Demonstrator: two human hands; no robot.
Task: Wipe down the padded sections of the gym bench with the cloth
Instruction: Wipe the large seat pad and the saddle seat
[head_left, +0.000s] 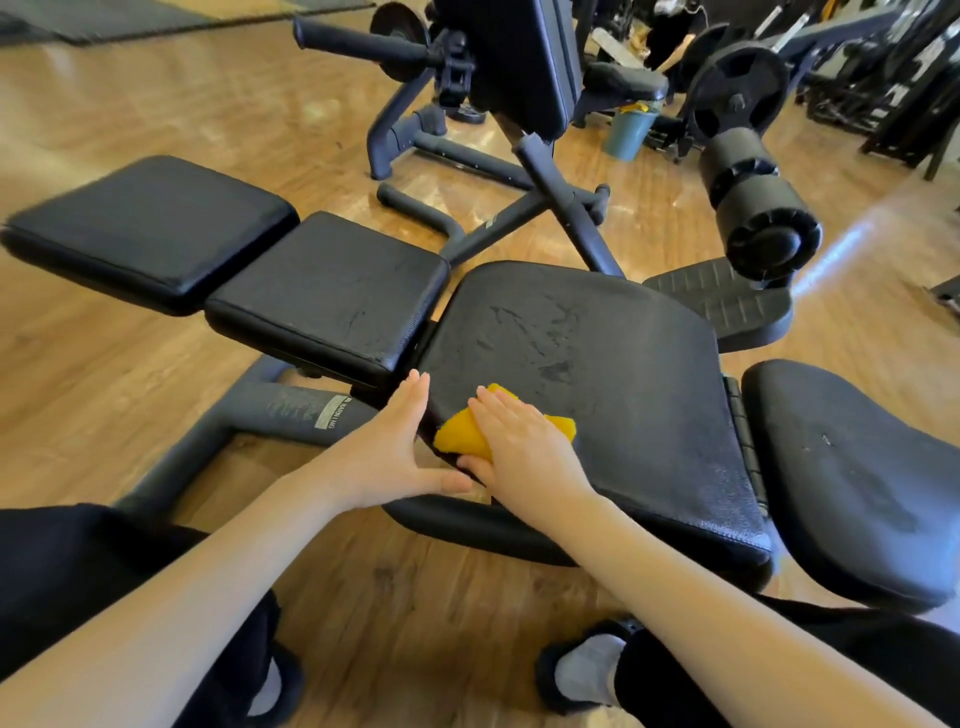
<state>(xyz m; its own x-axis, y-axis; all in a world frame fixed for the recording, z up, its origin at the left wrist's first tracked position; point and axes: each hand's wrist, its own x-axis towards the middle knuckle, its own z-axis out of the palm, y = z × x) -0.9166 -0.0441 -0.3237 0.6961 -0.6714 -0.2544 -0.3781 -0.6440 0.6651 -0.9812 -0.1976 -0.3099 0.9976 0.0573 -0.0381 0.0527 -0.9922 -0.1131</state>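
Head view: the right hand lies flat, fingers straight and together, pressing the yellow cloth onto the near-left corner of the large bench pad. The left hand rests against that pad's left edge, fingers straight, thumb along its near edge. Left of the pad sit two smaller pads; right of it, a seat pad.

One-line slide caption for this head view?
Right hand presses a yellow cloth flat on the bench's large pad while the left hand steadies its edge.
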